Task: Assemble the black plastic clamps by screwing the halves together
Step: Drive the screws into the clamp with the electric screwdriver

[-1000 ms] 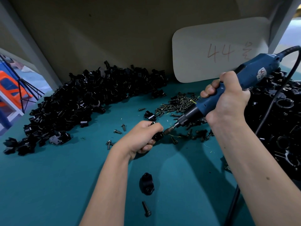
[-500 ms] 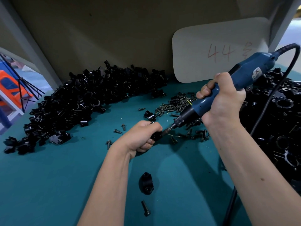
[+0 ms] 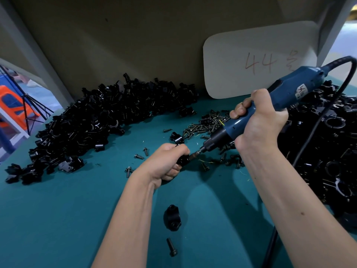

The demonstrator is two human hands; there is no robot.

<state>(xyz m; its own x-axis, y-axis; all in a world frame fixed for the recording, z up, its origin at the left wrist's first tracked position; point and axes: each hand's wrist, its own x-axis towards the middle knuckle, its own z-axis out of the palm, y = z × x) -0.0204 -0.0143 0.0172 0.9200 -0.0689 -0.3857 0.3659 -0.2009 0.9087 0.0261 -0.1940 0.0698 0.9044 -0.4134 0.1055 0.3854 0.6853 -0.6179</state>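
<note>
Head cam has you mid-screw: your left hand [image 3: 166, 161] is curled tight around a small black plastic clamp [image 3: 183, 159], mostly hidden in your fist, sitting just above the teal mat [image 3: 58, 219] near the middle. Your right hand [image 3: 258, 120] is wrapped around the blue electric screwdriver [image 3: 270, 107], smooth glossy body with a dark knurled collar, and its thin metal bit [image 3: 196, 154] is poking straight into the clamp's right side.

Materials-wise it's all matte black molded plastic: a big jagged heap of clamp halves [image 3: 96, 120] curving along the far left, and another heap [image 3: 328, 147] of ring-shaped pieces on the right, right up against your right forearm. Between them lies a scatter of dull metal screws [image 3: 204, 124], with a few strays out to the left. One rounded clamp piece [image 3: 172, 220] and a loose dark screw [image 3: 172, 247] lie near you on the mat.

Open room is the near-left stretch of mat; the right side is crowded by the heap and the black cord [image 3: 316, 122] looping down from the driver's tail. A pale board marked "44" [image 3: 258, 62] leans against the far wall.

Compared with a second ago, the driver has slid left and tipped a bit steeper, and the bit now sits deeper against the clamp. Your left hand has barely budged.
</note>
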